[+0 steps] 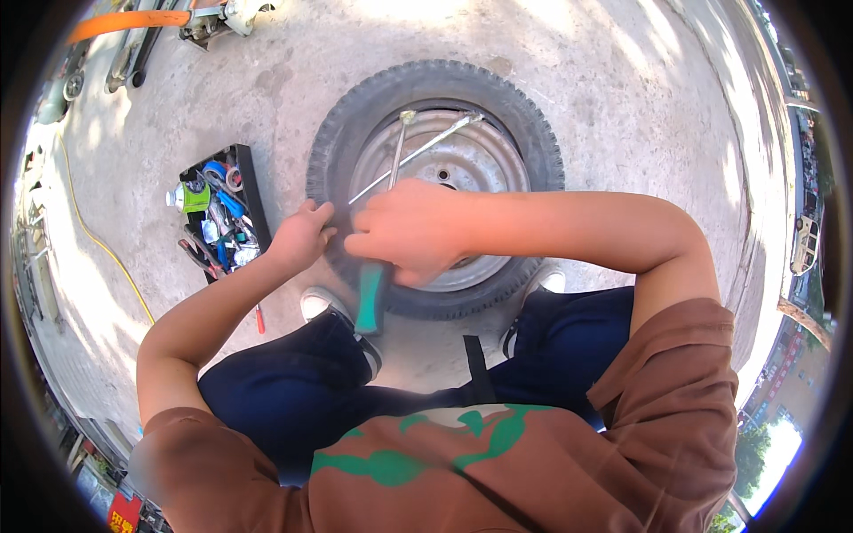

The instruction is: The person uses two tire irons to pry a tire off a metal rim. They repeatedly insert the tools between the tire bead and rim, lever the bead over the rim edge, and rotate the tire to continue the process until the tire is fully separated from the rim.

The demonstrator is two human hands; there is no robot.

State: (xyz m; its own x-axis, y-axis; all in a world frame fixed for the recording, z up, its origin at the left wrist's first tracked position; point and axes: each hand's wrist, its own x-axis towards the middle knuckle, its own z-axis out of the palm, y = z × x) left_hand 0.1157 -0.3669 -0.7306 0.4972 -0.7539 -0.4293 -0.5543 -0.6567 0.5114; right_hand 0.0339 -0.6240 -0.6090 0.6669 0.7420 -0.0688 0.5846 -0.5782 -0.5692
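My right hand [416, 229] is wrapped round a green-handled tool [370, 300], its flared handle end pointing down toward my left foot. Beyond the fist a thin metal shaft [397, 151] runs in line with that handle to the wheel rim [498, 160]; the fist hides where they would meet. A second metal bar [426, 155] slants across the rim, its far end at the tire's inner edge. Flat on the ground, the tire [542, 133] surrounds the rim. By the tire's left side my left hand [305, 235] has loosely curled fingers, a gap between them and nothing visible inside.
A black toolbox [251, 191] full of assorted tools and tape rolls stands left of the tire. A red-handled tool [260, 320] lies below it. An orange bar on a metal jack [133, 21] is at the far left. A yellow cord [98, 244] crosses the concrete.
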